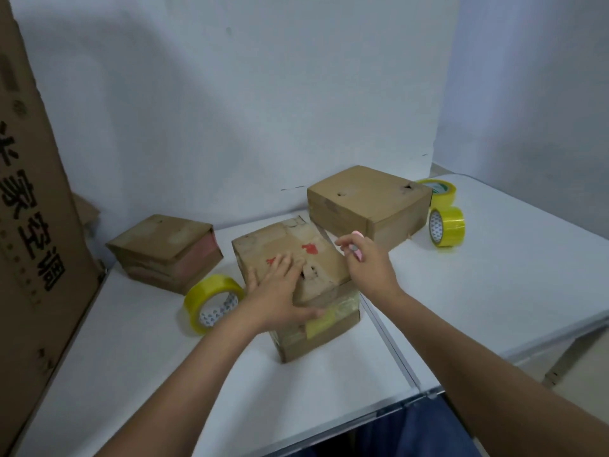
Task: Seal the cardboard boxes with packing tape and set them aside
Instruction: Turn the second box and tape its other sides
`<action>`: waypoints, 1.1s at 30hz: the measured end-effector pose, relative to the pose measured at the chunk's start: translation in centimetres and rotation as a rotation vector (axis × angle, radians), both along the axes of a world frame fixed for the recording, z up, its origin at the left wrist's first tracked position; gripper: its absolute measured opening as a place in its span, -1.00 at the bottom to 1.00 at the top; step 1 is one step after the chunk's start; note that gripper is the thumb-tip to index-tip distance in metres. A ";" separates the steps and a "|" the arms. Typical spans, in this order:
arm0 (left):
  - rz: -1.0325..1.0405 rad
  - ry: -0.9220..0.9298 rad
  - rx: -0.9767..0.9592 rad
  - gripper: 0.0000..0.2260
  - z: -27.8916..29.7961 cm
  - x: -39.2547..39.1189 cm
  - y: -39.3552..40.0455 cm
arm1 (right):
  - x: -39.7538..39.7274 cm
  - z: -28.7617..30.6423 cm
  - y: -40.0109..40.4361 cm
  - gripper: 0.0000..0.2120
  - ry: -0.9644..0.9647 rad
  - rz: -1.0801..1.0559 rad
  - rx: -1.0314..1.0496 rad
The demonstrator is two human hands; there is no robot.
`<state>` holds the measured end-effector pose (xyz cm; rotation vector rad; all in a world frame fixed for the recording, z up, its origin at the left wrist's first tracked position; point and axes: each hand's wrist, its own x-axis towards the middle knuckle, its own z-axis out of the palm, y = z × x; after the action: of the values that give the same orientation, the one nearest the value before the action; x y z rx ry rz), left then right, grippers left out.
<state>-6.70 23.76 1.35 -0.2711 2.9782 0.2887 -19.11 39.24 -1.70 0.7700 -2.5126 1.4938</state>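
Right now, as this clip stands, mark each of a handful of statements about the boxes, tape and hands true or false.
1. The left hand lies flat on the middle box. True.
2. The right hand is empty. False: it pinches a small pink tool.
3. Three cardboard boxes stand on the table. True.
4. All tape rolls are stacked on one box. False: they lie on the table, one by the left hand, two at the far right.

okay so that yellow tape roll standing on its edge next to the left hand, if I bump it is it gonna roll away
Probably. The yellow tape roll stands on its round edge beside the middle box, so a nudge would likely roll it across the smooth white table. A sideways bump would more likely tip it flat. It looks light and stiff.
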 end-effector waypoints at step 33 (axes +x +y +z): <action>-0.157 0.231 0.247 -0.13 -2.0 1.3 -3.9 | 3.5 6.0 -1.8 -0.89 -0.172 0.523 0.408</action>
<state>-5.36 19.88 -0.66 0.0268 3.1176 0.7061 -15.57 37.43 4.32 1.5175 -2.9466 1.2050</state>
